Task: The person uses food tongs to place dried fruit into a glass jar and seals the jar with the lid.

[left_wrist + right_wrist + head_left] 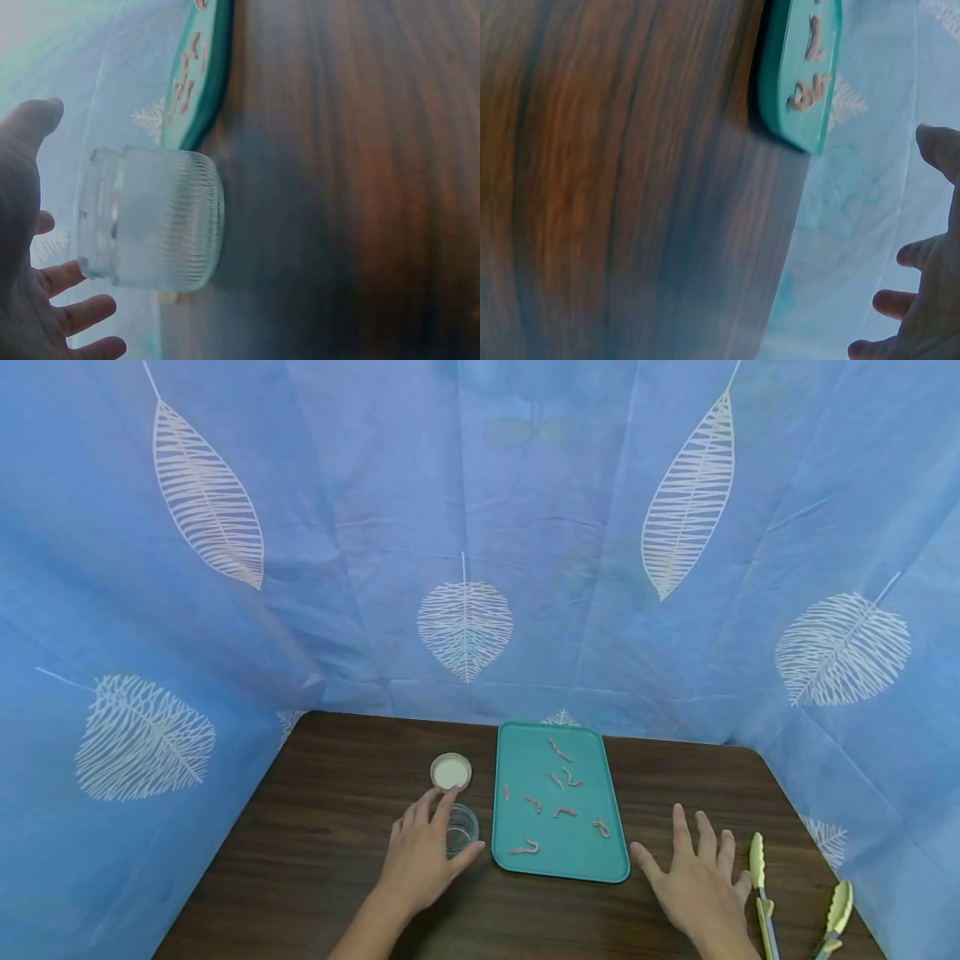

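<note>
1. Blue leaf-printed cloth hangs around three sides of my dark wooden table [337, 852].
2. My left hand [423, 860] reaches over a small ribbed glass jar [461, 828], fingers spread and relaxed around it; in the left wrist view the palm is apart from the glass, so nothing is gripped.
3. Just behind the jar lies its white lid [451, 771], flat on the wood.
4. Right beside the jar sits a teal tray [517, 852] with pale pink worm-like pieces [525, 847] scattered on it.
5. My right hand [701, 881] is spread, fingers straight, holding nothing, between the tray and the light green tongs [761, 893].
6. Risk, as I judge it: the jar is light and close to the tray's edge, so a clumsy closing of my fingers could tip it or knock it into the tray and jolt the pieces.
</note>
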Tool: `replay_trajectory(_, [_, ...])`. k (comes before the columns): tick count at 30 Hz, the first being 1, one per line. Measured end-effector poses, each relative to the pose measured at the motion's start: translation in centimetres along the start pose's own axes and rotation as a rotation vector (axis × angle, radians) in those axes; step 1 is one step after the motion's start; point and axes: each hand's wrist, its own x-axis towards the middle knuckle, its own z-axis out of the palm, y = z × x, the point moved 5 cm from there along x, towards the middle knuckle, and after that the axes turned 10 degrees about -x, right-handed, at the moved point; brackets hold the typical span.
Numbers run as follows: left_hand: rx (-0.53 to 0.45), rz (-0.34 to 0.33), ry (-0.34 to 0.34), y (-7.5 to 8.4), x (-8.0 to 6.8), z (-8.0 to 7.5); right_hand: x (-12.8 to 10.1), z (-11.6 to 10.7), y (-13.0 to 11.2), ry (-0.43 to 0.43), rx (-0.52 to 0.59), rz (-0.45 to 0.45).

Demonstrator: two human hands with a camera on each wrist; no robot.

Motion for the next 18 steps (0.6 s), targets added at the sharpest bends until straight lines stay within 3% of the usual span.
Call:
replay_trajectory(8, [-0.096,-0.033,-0.002,-1.0,-1.0,0.4,0.5,0.0,3.4,0.05,0.034,0.154])
replay_trajectory(18, [-0.189,-0.042,-0.017,-1.9,-1.4,1.4,0.5,-0.8,9.0,0.044,0.071,0.324])
